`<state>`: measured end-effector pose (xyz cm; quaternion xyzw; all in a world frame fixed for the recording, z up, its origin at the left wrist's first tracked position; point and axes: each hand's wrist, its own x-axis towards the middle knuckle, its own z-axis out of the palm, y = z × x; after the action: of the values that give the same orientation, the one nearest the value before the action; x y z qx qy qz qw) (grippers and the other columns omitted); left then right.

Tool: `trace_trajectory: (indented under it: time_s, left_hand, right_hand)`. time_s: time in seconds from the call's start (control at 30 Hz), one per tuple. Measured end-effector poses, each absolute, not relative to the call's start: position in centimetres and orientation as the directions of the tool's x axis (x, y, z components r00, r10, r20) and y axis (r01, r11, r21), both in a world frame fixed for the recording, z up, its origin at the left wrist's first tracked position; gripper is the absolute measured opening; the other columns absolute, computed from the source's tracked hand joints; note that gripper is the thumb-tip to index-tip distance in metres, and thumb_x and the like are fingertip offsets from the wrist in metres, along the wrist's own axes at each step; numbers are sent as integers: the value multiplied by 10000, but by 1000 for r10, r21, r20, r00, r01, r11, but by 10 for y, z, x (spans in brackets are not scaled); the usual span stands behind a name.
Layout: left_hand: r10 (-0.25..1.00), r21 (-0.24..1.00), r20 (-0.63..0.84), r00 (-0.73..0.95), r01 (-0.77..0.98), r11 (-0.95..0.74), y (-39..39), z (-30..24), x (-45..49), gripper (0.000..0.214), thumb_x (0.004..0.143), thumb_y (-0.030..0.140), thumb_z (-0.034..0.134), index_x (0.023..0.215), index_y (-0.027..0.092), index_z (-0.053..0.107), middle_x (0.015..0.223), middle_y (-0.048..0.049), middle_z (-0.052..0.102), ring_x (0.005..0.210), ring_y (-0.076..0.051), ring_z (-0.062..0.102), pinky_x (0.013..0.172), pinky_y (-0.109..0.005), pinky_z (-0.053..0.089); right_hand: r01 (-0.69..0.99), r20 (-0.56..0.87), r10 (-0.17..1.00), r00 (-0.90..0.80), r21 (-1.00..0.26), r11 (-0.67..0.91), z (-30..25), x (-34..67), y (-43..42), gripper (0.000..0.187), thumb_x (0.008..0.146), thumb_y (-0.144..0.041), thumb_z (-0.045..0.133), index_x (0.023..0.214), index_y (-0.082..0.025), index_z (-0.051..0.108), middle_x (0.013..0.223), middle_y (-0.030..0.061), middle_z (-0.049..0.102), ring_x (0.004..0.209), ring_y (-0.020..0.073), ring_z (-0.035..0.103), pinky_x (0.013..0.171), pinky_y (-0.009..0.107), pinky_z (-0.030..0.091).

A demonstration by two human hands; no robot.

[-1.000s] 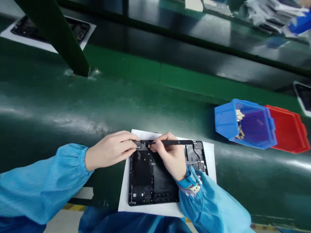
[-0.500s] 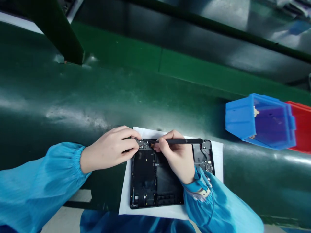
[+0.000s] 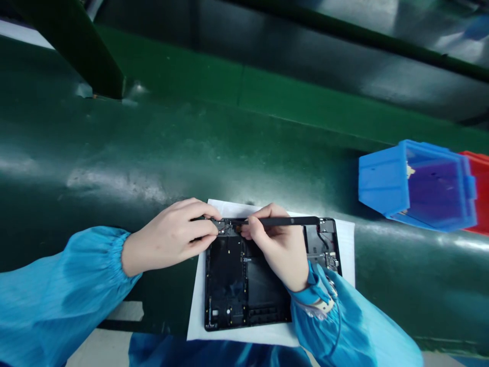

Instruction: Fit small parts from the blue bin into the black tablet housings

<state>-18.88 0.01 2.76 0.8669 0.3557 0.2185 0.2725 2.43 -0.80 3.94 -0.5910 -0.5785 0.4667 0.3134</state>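
An opened black laptop casing (image 3: 227,275) lies on white paper sheets (image 3: 195,311), its inner side facing up. At its upper left corner, the thumb and fingers of my left hand (image 3: 173,234) close on the edge beside a metal hinge piece. My right hand (image 3: 277,244) holds slim black tweezers (image 3: 294,221) nearly level, like a pen. Their tips point left at the casing's top edge, close to my left fingertips. What exactly the tips touch is too small to make out. My right forearm and hand cover part of the casing's right half.
A blue bin (image 3: 384,181) stands on the green bench (image 3: 191,137) to the right, with a red bin (image 3: 481,191) beside it. A dark green post (image 3: 76,51) rises at the upper left. A wristband with a cord (image 3: 338,326) is on my right wrist.
Both hands keep nearly the same place on the casing, and the tweezers have barely shifted. The view has moved slightly, so the bins appear a little farther right.
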Motion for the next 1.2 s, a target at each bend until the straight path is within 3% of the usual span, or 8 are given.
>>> trace_trajectory:
  time_s: [0.73,1.0,1.2]
  left_hand:
    - [688,516,201,697,522,-679,-1,28,-189,147,879,144,484,927,173,620,1024,-57,611,928,-178,571,835,-351,493]
    - [624,280,209,753,565,-776,-8,31,-184,287,868,104,449,1116,145,589,1029,-92,604,939,-226,557,802,-385,516]
    - [625,126,122,771,613,-780,-14,36,-178,333,849,111,478,1172,115,560,1063,-110,593,931,-241,556,790,-395,532]
  right_hand:
    - [458,-141,978,-157,-887,-54,36,26,-9,130,838,-267,548,726,-201,547,644,-4,592,557,123,592,526,242,489]
    - [483,-109,977,-185,-876,-6,42,25,-8,110,826,-227,559,719,-203,557,635,-15,591,566,116,581,522,225,465]
    - [473,-110,987,-119,-880,-41,40,30,-10,152,831,-238,542,683,-205,534,595,-14,596,533,120,592,493,227,470]
